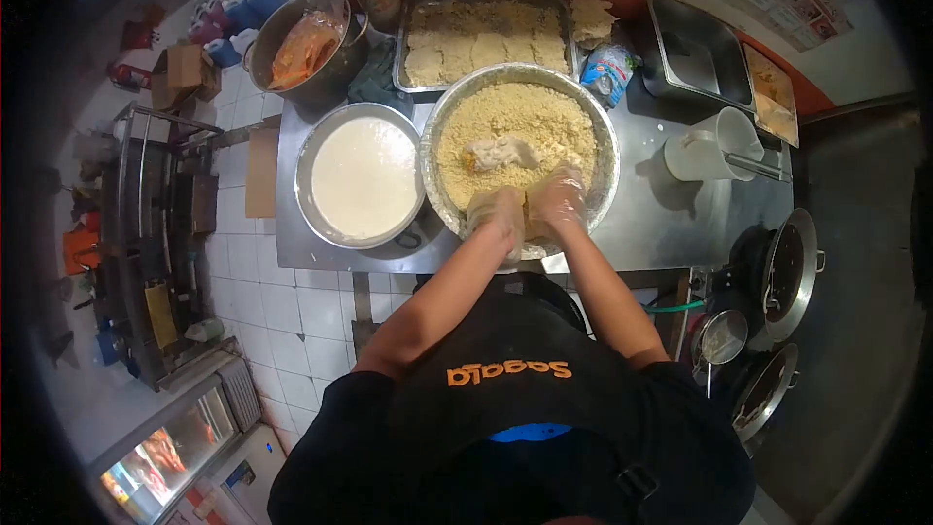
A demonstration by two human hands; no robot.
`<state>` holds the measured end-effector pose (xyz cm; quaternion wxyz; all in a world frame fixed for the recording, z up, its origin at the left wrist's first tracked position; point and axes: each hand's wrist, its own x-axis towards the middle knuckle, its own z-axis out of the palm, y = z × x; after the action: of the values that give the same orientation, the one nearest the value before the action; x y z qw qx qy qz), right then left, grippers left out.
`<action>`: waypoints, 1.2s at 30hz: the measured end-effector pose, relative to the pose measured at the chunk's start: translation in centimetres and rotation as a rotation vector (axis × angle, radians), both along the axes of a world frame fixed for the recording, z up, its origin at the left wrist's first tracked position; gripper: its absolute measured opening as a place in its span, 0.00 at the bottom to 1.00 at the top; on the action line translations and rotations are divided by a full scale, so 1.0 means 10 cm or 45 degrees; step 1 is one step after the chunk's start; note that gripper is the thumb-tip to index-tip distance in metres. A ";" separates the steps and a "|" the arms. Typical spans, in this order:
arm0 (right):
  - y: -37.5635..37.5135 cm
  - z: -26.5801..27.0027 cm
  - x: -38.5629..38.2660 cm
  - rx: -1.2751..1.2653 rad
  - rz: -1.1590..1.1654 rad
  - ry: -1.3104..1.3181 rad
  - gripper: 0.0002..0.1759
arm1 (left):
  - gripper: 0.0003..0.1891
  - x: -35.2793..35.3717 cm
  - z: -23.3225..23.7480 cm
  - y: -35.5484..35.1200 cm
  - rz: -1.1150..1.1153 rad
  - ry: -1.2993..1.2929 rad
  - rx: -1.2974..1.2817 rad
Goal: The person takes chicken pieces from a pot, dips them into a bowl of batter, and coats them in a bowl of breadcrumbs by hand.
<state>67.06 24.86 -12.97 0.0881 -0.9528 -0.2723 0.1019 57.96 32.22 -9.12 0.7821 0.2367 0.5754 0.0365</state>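
Note:
Both my hands wear clear plastic gloves and reach into a big round metal bowl [610, 141] of pale yellow breadcrumbs [515, 102]. My left hand [497, 211] is low in the crumbs near the bowl's front edge, its fingers hidden from view. Just to the right, my right hand [558, 196] presses into the crumbs too, and its fingertips do not show clearly. Ahead of both hands lies a batter-coated piece of food [501, 153], only partly covered with crumbs. A wide pan of creamy white batter [364, 175] stands left of the bowl.
Behind the bowl is a metal tray [400, 44] of breaded pieces. A pot [255, 53] with orange-red food stands back left. On the right are a deep steel pan [748, 92] and a white pitcher [698, 151]. Dark pans [812, 262] sit beyond the table's right edge.

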 end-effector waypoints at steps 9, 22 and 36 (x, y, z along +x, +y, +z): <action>0.07 0.54 -0.03 0.054 -0.060 0.621 0.22 | 0.14 -0.08 -0.42 0.04 -0.079 -0.111 -0.030; 0.10 0.13 -0.30 0.150 0.079 0.660 0.09 | 0.13 -0.18 -0.03 0.11 0.132 -0.097 -0.049; 0.13 0.79 -0.28 0.844 -0.310 0.693 0.15 | 0.26 -0.59 0.22 0.62 -1.461 0.265 2.178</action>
<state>64.29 26.17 -5.02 0.4685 -0.8366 -0.1431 0.2451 52.08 38.47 -6.90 0.1987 0.9538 0.2226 0.0343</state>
